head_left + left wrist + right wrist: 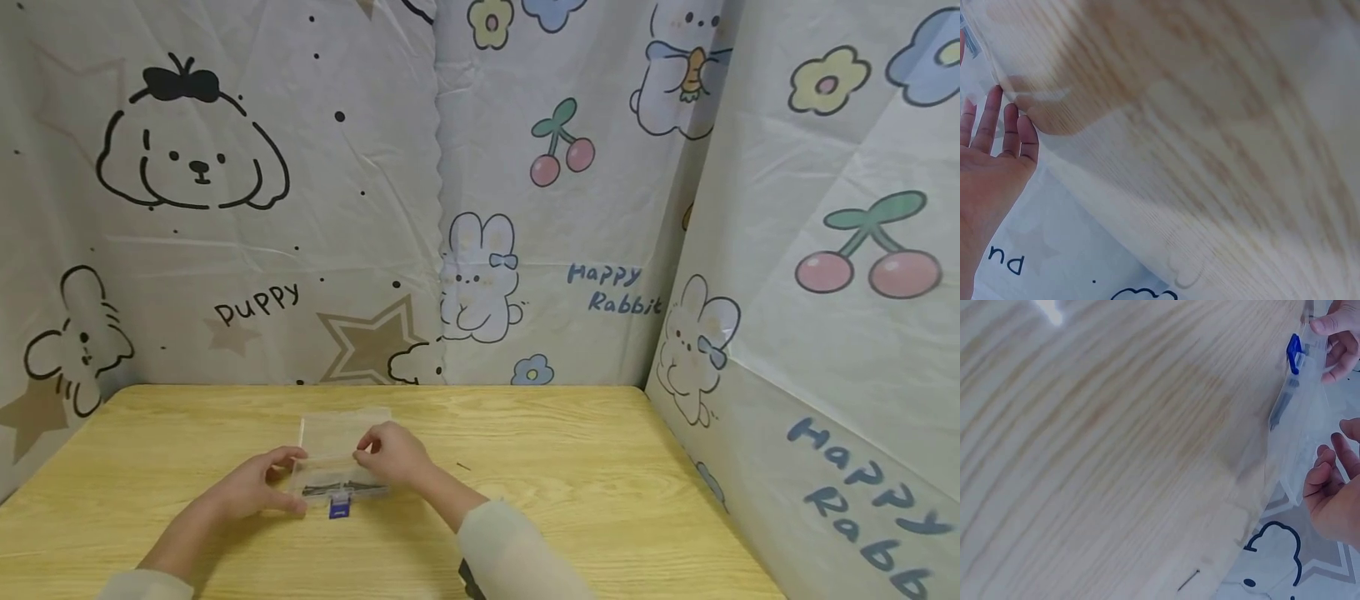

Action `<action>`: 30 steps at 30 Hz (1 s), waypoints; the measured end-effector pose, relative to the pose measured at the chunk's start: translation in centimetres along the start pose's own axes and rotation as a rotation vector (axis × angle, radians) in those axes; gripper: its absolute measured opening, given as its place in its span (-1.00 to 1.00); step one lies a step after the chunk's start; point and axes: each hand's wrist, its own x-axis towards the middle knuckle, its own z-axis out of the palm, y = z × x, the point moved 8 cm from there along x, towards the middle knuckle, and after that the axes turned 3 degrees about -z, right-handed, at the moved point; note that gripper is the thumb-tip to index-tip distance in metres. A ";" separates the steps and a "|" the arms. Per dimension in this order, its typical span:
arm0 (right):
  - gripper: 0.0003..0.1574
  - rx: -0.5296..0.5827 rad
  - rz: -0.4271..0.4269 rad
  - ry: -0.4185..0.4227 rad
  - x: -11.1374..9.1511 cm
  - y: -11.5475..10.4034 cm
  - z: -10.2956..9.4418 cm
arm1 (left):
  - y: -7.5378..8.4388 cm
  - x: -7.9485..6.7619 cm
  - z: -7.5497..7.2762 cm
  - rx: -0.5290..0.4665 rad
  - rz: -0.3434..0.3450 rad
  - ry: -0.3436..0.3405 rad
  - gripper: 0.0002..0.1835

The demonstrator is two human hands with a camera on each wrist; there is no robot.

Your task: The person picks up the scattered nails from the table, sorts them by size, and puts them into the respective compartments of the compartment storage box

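A clear plastic box sits on the table with its lid tipped back. Dark thin nails lie along its front, behind a blue latch. My left hand holds the box at its left end, thumb at the front corner and fingers farther back; the left wrist view shows those fingers nearly straight. Over the box's right part hovers my right hand. Its fingers are loosely bent, and nothing shows between them in the right wrist view.
One loose nail lies on the wooden table, right of the box. Printed cloth hangs behind the table and along its sides. A dark object shows partly beneath the right sleeve.
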 end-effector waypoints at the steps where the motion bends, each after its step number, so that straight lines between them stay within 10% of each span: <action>1: -0.79 0.007 -0.006 -0.001 -0.1 0.1 -0.2 | 0.0 0.0 0.0 -0.002 -0.001 -0.001 -0.12; 30: -0.81 0.030 0.029 0.067 -3.7 6.6 -3.7 | 0.4 -0.3 0.0 -0.015 0.033 -0.018 -0.15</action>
